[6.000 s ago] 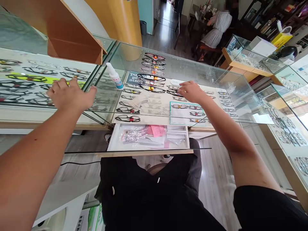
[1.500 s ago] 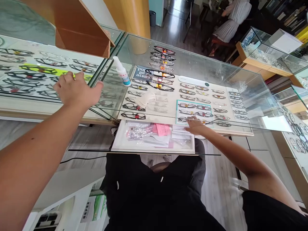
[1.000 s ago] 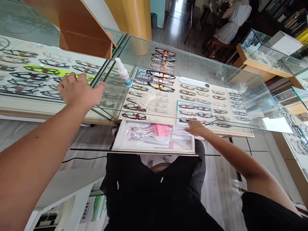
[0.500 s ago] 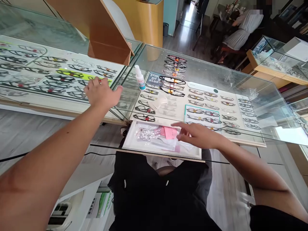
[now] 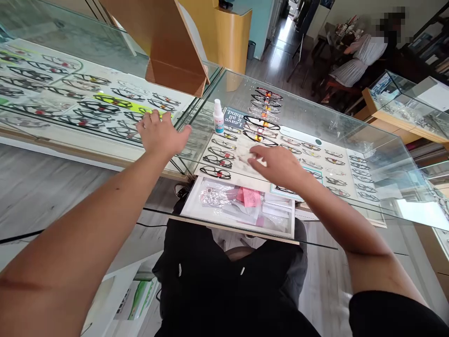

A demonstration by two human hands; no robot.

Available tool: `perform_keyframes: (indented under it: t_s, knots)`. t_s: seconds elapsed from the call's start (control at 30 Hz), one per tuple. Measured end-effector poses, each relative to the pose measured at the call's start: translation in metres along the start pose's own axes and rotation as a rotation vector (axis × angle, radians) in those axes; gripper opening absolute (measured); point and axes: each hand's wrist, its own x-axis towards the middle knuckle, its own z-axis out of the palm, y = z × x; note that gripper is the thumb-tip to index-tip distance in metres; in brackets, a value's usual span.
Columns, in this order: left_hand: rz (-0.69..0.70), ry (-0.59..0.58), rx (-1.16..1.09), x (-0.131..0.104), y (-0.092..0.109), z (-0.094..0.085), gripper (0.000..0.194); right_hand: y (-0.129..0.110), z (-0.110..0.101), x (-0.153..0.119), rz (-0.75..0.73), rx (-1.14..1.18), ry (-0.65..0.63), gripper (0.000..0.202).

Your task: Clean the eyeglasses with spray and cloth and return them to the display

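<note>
On the glass top at the left, my left hand [image 5: 161, 135] lies with its fingers spread, holding nothing, above rows of eyeglasses [image 5: 100, 106]. My right hand [image 5: 280, 164] is over the glass in the middle, thumb and index finger apart. Its fingertips are at a crumpled white cloth or tissue [image 5: 243, 153], partly hidden by them; whether they touch it I cannot tell. Left of it stands a white spray bottle [image 5: 218, 118] upright on the counter. Several black-rimmed glasses [image 5: 261, 122] sit in a column behind the cloth.
Below the counter edge an open drawer [image 5: 185, 208] holds plastic bags and a pink paper [image 5: 249, 197]. A brown upright panel [image 5: 177, 77] stands on the left showcase. More eyeglasses [image 5: 359, 171] are at the right. A person [image 5: 365, 56] sits in the background.
My right hand has moved forward from above the drawer to the crumpled white cloth. My left hand stays on the glass. The view has shifted slightly.
</note>
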Motion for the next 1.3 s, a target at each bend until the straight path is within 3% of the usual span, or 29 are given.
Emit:
perform_keyframes:
  t_s: [0.1, 0.23, 0.37, 0.43, 0.53, 0.63, 0.77, 0.87, 1.0, 1.1, 1.3]
  knots:
    - [0.006, 0.009, -0.032, -0.001, -0.001, 0.0, 0.086, 0.056, -0.008, -0.02, 0.127, 0.045, 0.172, 0.055]
    - [-0.005, 0.009, -0.019, -0.001, -0.001, 0.0, 0.089, 0.16, -0.013, -0.045, 0.361, 0.089, 0.435, 0.059]
    - [-0.008, -0.021, 0.008, 0.0, 0.001, -0.002, 0.091, 0.255, -0.007, -0.073, 0.617, 0.105, 0.583, 0.05]
    - [-0.005, -0.02, 0.018, -0.001, 0.002, -0.003, 0.091, 0.288, 0.001, -0.087, 0.692, 0.14, 0.621, 0.054]
    - [-0.006, -0.014, 0.032, -0.001, 0.005, -0.004, 0.091, 0.316, 0.019, -0.1, 0.717, 0.179, 0.611, 0.068]
    - [-0.021, -0.002, 0.032, -0.001, 0.005, -0.003, 0.087, 0.324, 0.034, -0.107, 0.743, 0.149, 0.585, 0.075]
    - [-0.028, 0.011, 0.051, 0.002, 0.003, 0.0, 0.084, 0.315, 0.043, -0.101, 0.829, 0.014, 0.715, 0.071]
    - [-0.023, 0.008, 0.072, 0.002, 0.002, 0.001, 0.087, 0.297, 0.044, -0.08, 0.715, -0.014, 0.73, 0.065]
    - [-0.036, 0.007, 0.09, 0.001, 0.004, -0.001, 0.09, 0.267, 0.046, -0.022, 0.474, -0.03, 0.621, 0.056]
    - [-0.033, 0.003, 0.103, 0.0, 0.005, -0.002, 0.091, 0.247, 0.041, 0.031, 0.423, -0.022, 0.572, 0.057]
    - [-0.019, -0.004, 0.114, 0.001, 0.003, -0.004, 0.094, 0.215, -0.007, 0.127, 0.32, -0.062, 0.532, 0.055]
